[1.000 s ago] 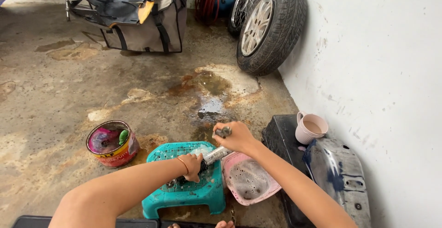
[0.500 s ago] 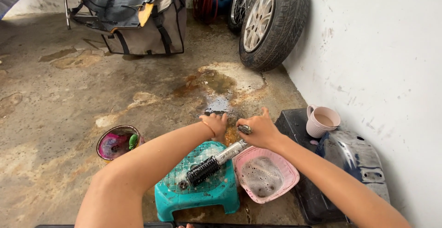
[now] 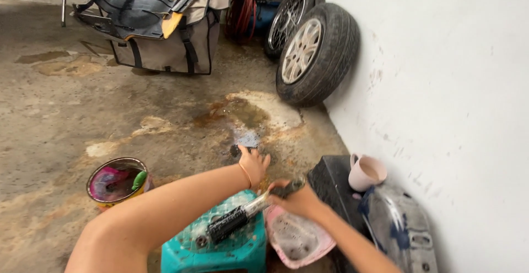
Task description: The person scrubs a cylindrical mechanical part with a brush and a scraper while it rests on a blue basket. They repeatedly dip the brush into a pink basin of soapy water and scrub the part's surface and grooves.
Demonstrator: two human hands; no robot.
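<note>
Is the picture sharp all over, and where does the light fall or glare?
Head view: soft, even daylight with faint shadows; the white wall is bright, nearly washed out; the wet patch on the floor glints; the left hand and right hand look slightly blurred; the edges bend, wide-lens style.

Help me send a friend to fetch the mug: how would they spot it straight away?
Start at the white wall on the right and follow it down from the leaning tyre to the black box on the floor. The mug stands on that box, past the right hand. It is the only pale pink cup with a handle; the pink basin nearby is wide and shallow.
</note>
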